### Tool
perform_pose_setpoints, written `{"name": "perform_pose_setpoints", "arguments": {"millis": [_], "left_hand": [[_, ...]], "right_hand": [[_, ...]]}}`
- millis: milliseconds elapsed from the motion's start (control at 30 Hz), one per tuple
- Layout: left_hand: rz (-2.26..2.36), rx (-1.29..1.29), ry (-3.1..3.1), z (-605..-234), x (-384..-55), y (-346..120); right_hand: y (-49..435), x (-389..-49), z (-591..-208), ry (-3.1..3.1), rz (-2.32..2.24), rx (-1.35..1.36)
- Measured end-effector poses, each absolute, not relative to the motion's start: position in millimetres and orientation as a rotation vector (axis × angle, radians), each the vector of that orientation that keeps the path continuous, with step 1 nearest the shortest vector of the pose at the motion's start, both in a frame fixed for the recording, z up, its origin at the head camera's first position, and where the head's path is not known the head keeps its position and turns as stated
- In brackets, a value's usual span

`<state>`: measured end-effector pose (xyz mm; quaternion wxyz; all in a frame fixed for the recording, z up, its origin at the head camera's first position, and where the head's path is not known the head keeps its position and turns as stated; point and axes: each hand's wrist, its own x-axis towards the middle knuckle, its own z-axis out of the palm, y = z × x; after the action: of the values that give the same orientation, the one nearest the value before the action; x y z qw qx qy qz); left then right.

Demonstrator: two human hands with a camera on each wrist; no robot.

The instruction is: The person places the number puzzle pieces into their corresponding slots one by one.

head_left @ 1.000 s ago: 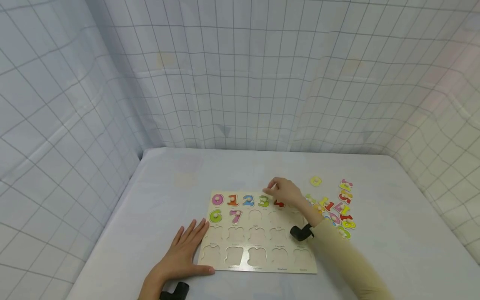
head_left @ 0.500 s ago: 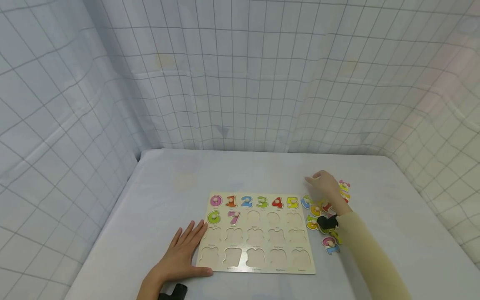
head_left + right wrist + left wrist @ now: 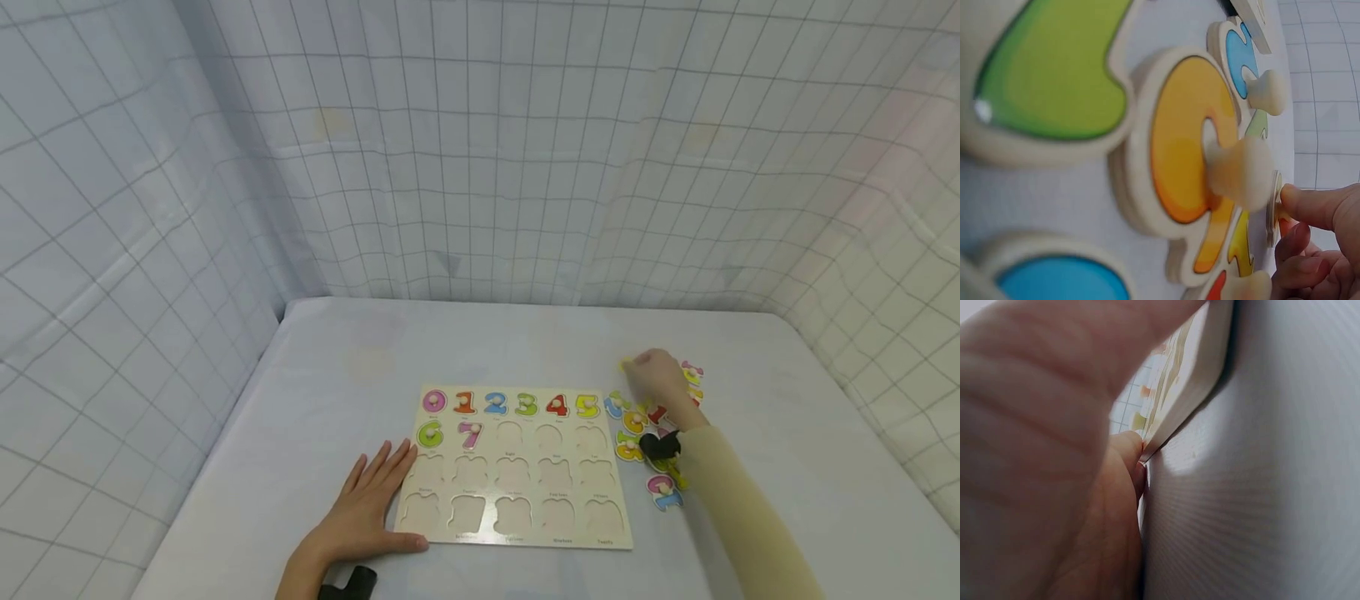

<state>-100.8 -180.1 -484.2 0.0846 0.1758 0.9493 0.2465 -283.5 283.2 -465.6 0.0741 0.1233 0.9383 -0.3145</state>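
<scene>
My left hand (image 3: 363,508) rests flat with fingers spread, its fingertips and thumb against the left side and lower left corner of a wooden number puzzle board (image 3: 489,492). In the left wrist view the board's edge (image 3: 1191,394) shows beside the thumb. Past the board's upper right corner, my right hand (image 3: 658,373) pinches a small yellow number puzzle piece (image 3: 625,364), mostly hidden by the fingers. The right wrist view shows thumb and fingers at that piece's edge-on side (image 3: 1274,212); its number cannot be read. Pieces 0 to 7 sit in the board's upper recesses.
Loose number pieces lie right of the board, including a pink and blue one (image 3: 664,492) and an orange 9 (image 3: 1175,137) with a knob. Some are hidden under the right forearm (image 3: 742,508). A white gridded curtain (image 3: 480,167) surrounds the table.
My right hand has moved right from above the board's top row to the yellow piece and taken hold of it. The left hand has stayed in place.
</scene>
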Motion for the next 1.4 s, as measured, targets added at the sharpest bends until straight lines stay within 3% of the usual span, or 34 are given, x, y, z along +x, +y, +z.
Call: {"name": "perform_pose_setpoints", "arguments": {"millis": [567, 1133, 1400], "left_hand": [[0.752, 0.532, 2.814, -476.8, -98.8, -178.6], [0.814, 0.603, 2.864, -482.1, -99.5, -180.4], [0.806, 0.609, 2.876, -481.3, -99.0, -180.1]], "right_hand": [[266.4, -271.6, -451.1, 2.834, -0.994, 0.217], [169.9, -228.3, -436.9, 2.842, -0.846, -0.640], [140.6, -213.5, -447.8, 2.767, -0.810, -0.814]]}}
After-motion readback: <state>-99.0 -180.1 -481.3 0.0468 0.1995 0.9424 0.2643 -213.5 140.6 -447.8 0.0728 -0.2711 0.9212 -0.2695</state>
